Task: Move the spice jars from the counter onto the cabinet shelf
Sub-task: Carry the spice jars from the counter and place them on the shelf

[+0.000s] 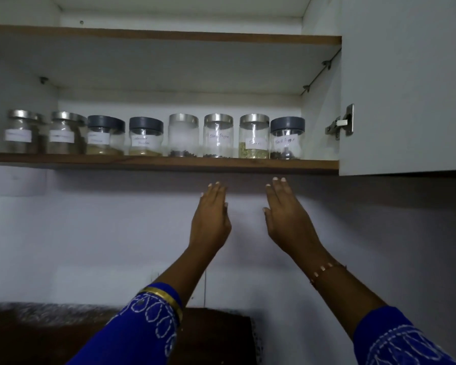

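Both hands are raised below the cabinet shelf point(161, 162), palms turned toward each other, fingers straight and together, holding nothing. Left hand point(210, 217) sits at about 12 o'clock from the middle of the view, its fingertips a little short of the shelf's front edge. Right hand point(287, 219) is at about 1 o'clock, just beside the left with a gap between them, its fingertips near the underside of the shelf, touching nothing.

Eight spice jars stand upright in a row on the shelf, running from 9 o'clock toward 2 o'clock. From the left: a steel-lidded jar point(21, 133) with a white label, a second steel-lidded jar point(65, 134), a grey-lidded jar point(104, 137) with yellowish powder at the bottom, another grey-lidded jar point(146, 137) also holding pale powder, a frosted steel-lidded jar point(183, 135) with dark grains at its base, a clear steel-lidded jar point(218, 137) with a handwritten label, a steel-lidded jar point(254, 137) holding greenish seeds, and at the far right a grey-lidded jar point(287, 139) labelled "Black Pepper". Neighbouring jars stand close, some touching; the labels on the leftmost two are too blurred to read.

An upper shelf point(169, 35) sits above at 12 o'clock. The open cabinet door point(406, 88) hangs at 2 o'clock, with a metal hinge point(340, 123) on its inner face. Blue embroidered sleeves cover both forearms; a gold bangle point(166, 296) rings the left wrist, a beaded bracelet point(324, 271) the right. A dark table point(37, 327) lies at 7 o'clock.
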